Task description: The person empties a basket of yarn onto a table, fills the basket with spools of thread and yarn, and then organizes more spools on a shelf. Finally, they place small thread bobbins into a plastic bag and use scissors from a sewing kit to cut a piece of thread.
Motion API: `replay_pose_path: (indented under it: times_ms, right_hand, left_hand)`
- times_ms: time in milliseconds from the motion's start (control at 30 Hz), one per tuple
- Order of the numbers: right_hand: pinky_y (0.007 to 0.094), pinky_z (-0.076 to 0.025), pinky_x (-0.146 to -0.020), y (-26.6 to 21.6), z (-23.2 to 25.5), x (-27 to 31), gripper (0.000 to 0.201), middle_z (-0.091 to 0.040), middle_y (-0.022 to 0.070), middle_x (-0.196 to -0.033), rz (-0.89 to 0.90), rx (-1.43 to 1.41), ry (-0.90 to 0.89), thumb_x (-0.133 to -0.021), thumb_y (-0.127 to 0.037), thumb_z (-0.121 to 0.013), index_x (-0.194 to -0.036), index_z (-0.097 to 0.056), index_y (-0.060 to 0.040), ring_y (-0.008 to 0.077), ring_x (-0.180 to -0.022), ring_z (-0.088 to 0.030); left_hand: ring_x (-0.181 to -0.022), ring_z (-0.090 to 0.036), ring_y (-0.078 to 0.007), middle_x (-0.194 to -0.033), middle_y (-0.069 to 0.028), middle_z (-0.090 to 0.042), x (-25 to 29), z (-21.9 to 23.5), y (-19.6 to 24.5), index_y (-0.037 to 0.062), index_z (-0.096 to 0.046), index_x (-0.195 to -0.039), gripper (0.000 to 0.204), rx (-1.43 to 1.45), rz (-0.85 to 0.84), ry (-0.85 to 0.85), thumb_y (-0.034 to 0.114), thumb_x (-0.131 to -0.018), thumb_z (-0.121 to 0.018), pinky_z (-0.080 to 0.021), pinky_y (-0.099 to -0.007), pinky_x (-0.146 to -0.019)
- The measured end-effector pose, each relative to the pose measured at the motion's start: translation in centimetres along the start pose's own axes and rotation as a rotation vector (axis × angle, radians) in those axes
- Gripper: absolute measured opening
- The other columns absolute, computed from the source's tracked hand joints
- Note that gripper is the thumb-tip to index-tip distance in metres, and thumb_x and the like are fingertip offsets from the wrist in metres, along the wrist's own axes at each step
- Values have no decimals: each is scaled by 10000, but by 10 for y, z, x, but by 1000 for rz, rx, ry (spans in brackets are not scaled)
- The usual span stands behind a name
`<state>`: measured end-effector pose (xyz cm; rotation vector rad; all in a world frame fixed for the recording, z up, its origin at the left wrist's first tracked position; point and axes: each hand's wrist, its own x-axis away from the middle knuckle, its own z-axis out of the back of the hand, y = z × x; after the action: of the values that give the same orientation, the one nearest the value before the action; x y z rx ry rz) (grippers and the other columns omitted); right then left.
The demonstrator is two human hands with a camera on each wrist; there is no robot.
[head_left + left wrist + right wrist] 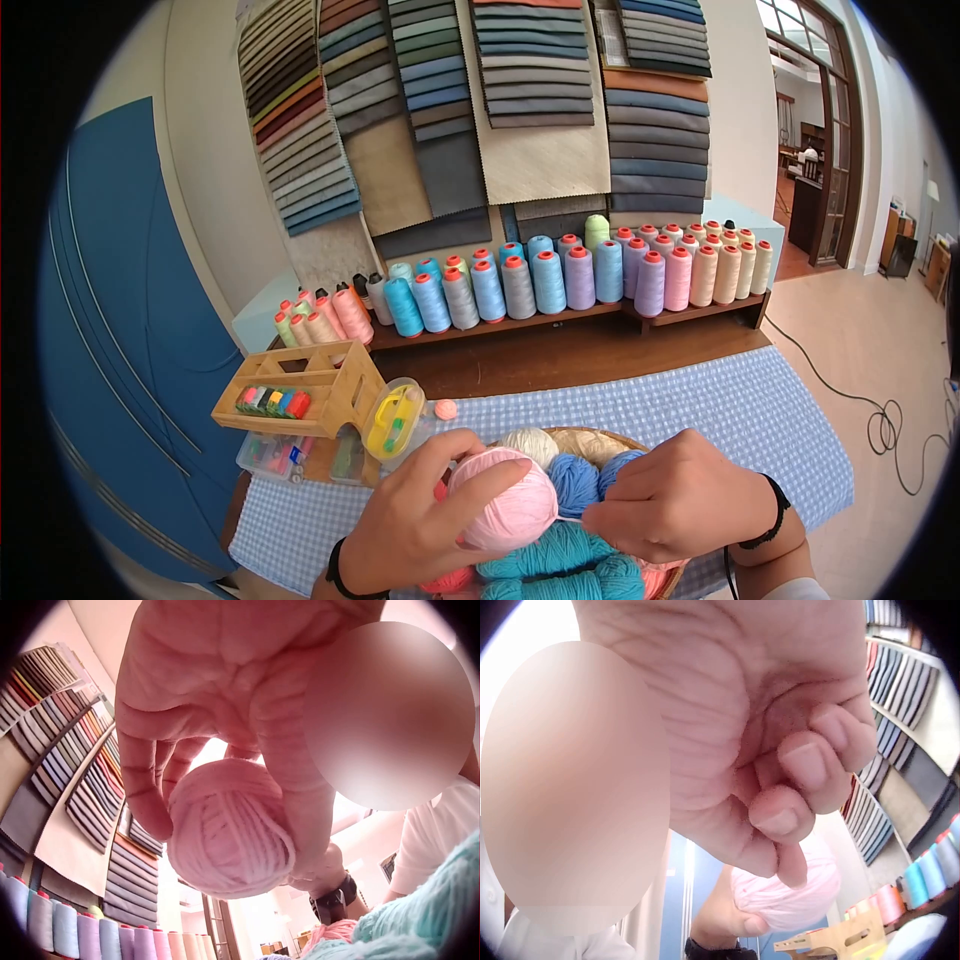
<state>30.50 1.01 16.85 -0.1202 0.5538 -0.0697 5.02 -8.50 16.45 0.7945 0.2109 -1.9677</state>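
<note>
My left hand grips a ball of pale pink yarn above a basket; in the left wrist view, fingers and thumb curve round the ball. A short pink strand runs from the ball's right side to my right hand, which pinches its end between thumb and forefinger. The other right fingers are curled in toward the palm in the right wrist view. Below the hands lie teal skeins, blue yarn and a cream ball.
A wooden organiser and a clear box with a yellow tray stand at the left, near a small peach ball. Thread cones line a shelf behind the checked cloth. Fabric swatches hang on the wall.
</note>
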Motion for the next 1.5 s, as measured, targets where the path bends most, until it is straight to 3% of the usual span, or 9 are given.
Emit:
replay_pose_path:
  times_ms: [67,133,367,433,667,967,1133,1333,1500]
  right_hand:
    - [348,-435,-435,0,0,0,129,-518,22,-581,-17,-5,23,-797,-161,-696,-753,-604,-83,214,-540,-594]
    - [309,-448,-437,1,1,1,140,-571,13,-598,19,-9,-5,-775,-157,-756,-895,-756,-87,170,-518,-595]
    - [301,-441,-428,1,0,1,135,-578,17,-585,59,-2,-22,-774,-150,-760,-892,-763,-85,164,-501,-593]
    - [342,-434,-429,-1,-1,1,91,-512,10,-570,17,-9,37,-782,-166,-687,-788,-644,-86,203,-532,-594]
    - [347,-443,-429,-1,0,1,86,-550,16,-598,-46,21,-1,-773,-160,-688,-807,-650,-90,219,-536,-603]
    - [337,-472,-444,-5,0,-3,228,-579,16,-720,-21,61,48,-909,-284,-718,-957,-642,-74,209,-552,-616]
    - [293,-478,-441,-5,2,-2,203,-588,15,-913,98,62,83,-810,-162,-713,-973,-633,-71,139,-626,-639]
    - [259,-531,-490,-6,-2,-3,202,-655,16,-901,143,90,79,-759,-97,-741,-959,-744,-70,122,-643,-650]
    - [245,-528,-492,-10,1,-6,223,-658,17,-926,195,86,92,-742,-101,-730,-963,-742,-68,123,-666,-653]
  left_hand:
    - [-964,-668,-287,-1153,-131,-587,0,-1,-5,123,-712,-1190,709,67,-27,-9,224,-537,-970,-569,-387,-815]
    - [-962,-669,-286,-1152,-131,-587,1,-2,-5,120,-711,-1190,711,66,-23,-8,227,-537,-971,-569,-387,-815]
    - [-953,-669,-287,-1148,-130,-588,1,-1,-2,116,-712,-1188,714,36,-13,14,230,-534,-975,-568,-381,-809]
    - [-952,-669,-287,-1147,-130,-588,1,-2,-2,115,-714,-1185,702,39,-24,24,222,-540,-968,-566,-382,-805]
    - [-985,-657,-295,-1140,-130,-585,0,1,2,127,-726,-1183,655,85,-109,-25,184,-564,-934,-555,-382,-820]
    - [-971,-651,-290,-1128,-127,-576,3,-2,3,129,-727,-1185,653,2,-58,-22,218,-571,-931,-552,-383,-809]
    - [-948,-648,-281,-1105,-122,-582,4,-1,4,116,-727,-1183,645,25,-48,-38,245,-586,-933,-549,-376,-799]
    - [-935,-649,-274,-1080,-117,-596,3,1,9,104,-724,-1187,673,12,-59,-65,318,-588,-948,-542,-364,-800]
    - [-944,-655,-272,-1083,-117,-603,3,0,9,99,-720,-1187,679,58,-45,-84,339,-596,-951,-540,-366,-807]
